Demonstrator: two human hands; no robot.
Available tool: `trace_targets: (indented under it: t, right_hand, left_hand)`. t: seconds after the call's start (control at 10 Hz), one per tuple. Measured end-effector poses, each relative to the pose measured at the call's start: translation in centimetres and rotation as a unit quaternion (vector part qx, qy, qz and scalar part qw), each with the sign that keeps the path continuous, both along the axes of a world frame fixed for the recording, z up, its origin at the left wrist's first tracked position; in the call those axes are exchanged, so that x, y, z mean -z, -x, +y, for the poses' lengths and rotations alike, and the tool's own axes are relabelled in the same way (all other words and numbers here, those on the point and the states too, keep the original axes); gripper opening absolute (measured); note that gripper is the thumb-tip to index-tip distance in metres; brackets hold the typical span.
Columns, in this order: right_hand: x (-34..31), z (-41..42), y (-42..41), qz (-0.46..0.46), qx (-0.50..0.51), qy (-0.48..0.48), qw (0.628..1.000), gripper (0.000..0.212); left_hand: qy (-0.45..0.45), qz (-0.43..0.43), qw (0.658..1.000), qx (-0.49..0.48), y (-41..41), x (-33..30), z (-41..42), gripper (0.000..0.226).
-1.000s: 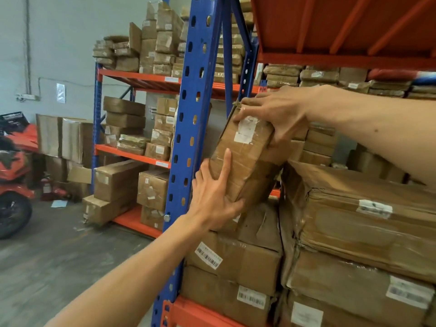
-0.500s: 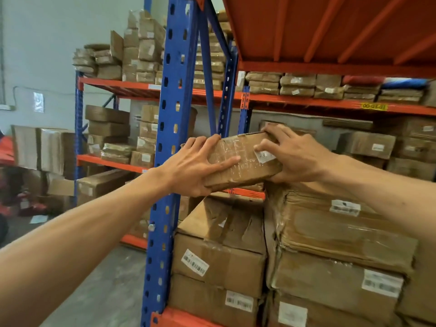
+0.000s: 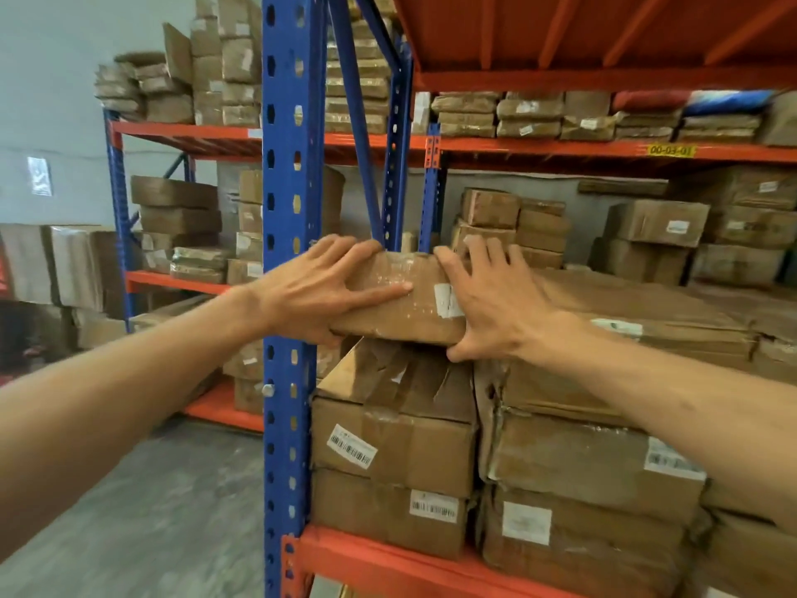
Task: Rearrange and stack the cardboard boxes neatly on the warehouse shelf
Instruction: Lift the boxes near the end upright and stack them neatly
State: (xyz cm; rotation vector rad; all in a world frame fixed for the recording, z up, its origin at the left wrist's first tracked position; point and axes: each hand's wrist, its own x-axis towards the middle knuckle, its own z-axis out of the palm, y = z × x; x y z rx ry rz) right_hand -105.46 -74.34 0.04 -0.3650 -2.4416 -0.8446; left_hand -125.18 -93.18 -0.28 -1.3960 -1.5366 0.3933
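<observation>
Both hands are on one flat cardboard box (image 3: pixel 396 302) at the centre of the view, lying level across the top of a two-box stack (image 3: pixel 390 446) at six o'clock from it. The left hand (image 3: pixel 319 291) clamps the box's left end, fingers spread over the top face, thumb stretched along the front toward three o'clock. The right hand (image 3: pixel 487 299) covers the right end, fingers splayed over the top and the thumb hooked under the lower front edge, so each hand is closed on the box. A white label (image 3: pixel 446 300) shows on the front face, just beside the right hand.

At three o'clock from the box a wider plastic-wrapped carton (image 3: pixel 604 317) tops a taller stack, and the held box touches or nearly touches it; the right hand hides that seam. The blue upright (image 3: pixel 289 252) of the rack stands at nine o'clock, just behind the left wrist. The stacks sit on the orange shelf beam (image 3: pixel 388 563) at six o'clock. Up at twelve o'clock hangs the orange underside of the upper shelf (image 3: pixel 604 32), and more boxes (image 3: pixel 509 213) crowd the far side of the rack.
</observation>
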Motion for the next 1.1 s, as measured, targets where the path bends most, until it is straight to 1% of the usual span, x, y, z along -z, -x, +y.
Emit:
trace_targets:
  t: [0.1, 0.2, 0.3, 0.4, 0.5, 0.7, 0.8, 0.9, 1.0, 1.1]
  right_hand:
    - [4.5, -0.6, -0.4, -0.002, 0.008, -0.038, 0.999, 0.132]
    - [7.2, 0.0, -0.6, 0.036, -0.039, -0.055, 0.997, 0.133]
    - [8.6, 0.3, -0.7, 0.036, -0.061, -0.067, 0.995, 0.13]
    - [10.0, 0.6, -0.4, 0.003, -0.043, -0.059, 0.997, 0.125]
    - [9.8, 0.5, 0.1, -0.035, 0.008, -0.051, 0.998, 0.123]
    - [9.2, -0.1, 0.7, -0.082, 0.042, -0.066, 0.994, 0.13]
    - [8.8, -0.3, 1.0, -0.089, 0.057, -0.052, 0.993, 0.137]
    - [8.6, -1.4, 0.9, -0.1, 0.082, -0.026, 0.991, 0.141]
    - [8.1, -1.9, 0.3, -0.094, 0.075, -0.014, 0.993, 0.134]
    - [8.8, -3.7, -1.6, -0.068, 0.041, 0.054, 0.995, 0.121]
  left_hand:
    - [-0.036, -0.027, 0.999, 0.001, 0.2, 5.6, 0.1, 0.128]
    - [-0.041, -0.063, 0.997, 0.001, 0.6, 9.0, 0.2, 0.129]
    - [-0.02, -0.077, 0.997, 0.001, 1.8, 10.7, 0.3, 0.128]
    - [-0.001, -0.085, 0.996, 0.017, 3.0, 12.4, 0.8, 0.127]
    - [-0.003, -0.097, 0.995, 0.026, 3.5, 12.7, 1.5, 0.126]
    - [0.008, -0.104, 0.994, 0.017, 3.7, 12.7, 1.9, 0.117]
    - [0.014, -0.11, 0.994, 0.025, 3.5, 12.1, 1.9, 0.103]
    - [0.024, -0.09, 0.995, 0.032, 3.7, 12.2, 1.5, 0.089]
    - [0.028, -0.092, 0.995, 0.022, 3.0, 12.1, 1.9, 0.087]
    - [-0.05, -0.112, 0.991, 0.059, 2.6, 13.4, 1.1, 0.083]
